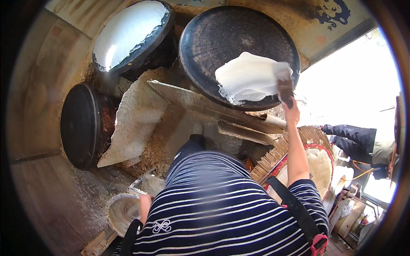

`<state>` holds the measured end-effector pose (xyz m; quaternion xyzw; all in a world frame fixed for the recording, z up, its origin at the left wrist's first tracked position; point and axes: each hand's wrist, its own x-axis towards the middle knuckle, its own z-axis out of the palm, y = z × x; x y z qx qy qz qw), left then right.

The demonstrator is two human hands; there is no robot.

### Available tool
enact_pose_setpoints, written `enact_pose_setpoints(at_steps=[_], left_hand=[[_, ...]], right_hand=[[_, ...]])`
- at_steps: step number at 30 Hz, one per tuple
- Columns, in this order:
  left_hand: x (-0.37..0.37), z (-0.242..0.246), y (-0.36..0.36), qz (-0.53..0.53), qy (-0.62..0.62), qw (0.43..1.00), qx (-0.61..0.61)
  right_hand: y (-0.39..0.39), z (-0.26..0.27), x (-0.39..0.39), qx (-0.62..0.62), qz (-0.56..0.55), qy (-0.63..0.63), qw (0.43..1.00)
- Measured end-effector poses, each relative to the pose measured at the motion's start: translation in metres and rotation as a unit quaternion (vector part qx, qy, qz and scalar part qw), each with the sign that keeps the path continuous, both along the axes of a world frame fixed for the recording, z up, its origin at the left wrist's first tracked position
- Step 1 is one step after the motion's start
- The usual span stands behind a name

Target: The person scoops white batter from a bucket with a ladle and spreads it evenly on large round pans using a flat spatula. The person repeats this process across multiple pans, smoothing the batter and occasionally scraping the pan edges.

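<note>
My right hand (291,108) grips the dark handle of a flat spreader (284,84), whose pale, motion-blurred blade lies over white batter (251,75). That batter covers the near right part of a large round black griddle (237,35). Beside a batter-smeared bucket (117,208), at its right rim, is my left hand (146,202); my body partly hides it, so its grip does not show. A second black griddle (168,25), up and to the left, carries a broad white sheet of batter (131,28).
A third dark round griddle (78,126) stands at left, next to a crusted upright panel (134,118). A low partition (205,102) runs below the large griddle. Pale rounds lie on a slatted mat (299,137) under my right arm. Another person (355,140) is at far right.
</note>
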<state>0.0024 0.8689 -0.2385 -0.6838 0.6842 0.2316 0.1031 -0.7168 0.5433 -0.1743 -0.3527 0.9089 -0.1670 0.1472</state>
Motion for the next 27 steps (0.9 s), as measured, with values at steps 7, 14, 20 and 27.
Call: enact_pose_setpoints(at_steps=[7, 14, 20, 27], left_hand=[[0.035, -0.068, 0.008, 0.174, -0.006, 0.978, 0.111], [0.041, -0.056, -0.017, 0.810, 0.369, 0.455, 0.023], [0.036, -0.047, -0.038, 0.844, 0.421, 0.333, -0.005], [0.039, -0.042, -0.034, 0.848, 0.423, 0.319, 0.003]], right_hand=[[0.003, -0.029, 0.076, -0.104, 0.137, -0.246, 0.954], [-0.029, -0.008, 0.059, -0.105, 0.234, 0.058, 0.965], [-0.017, -0.024, -0.023, -0.110, -0.103, -0.210, 0.966], [-0.032, -0.030, 0.125, -0.037, 0.367, -0.017, 0.929]])
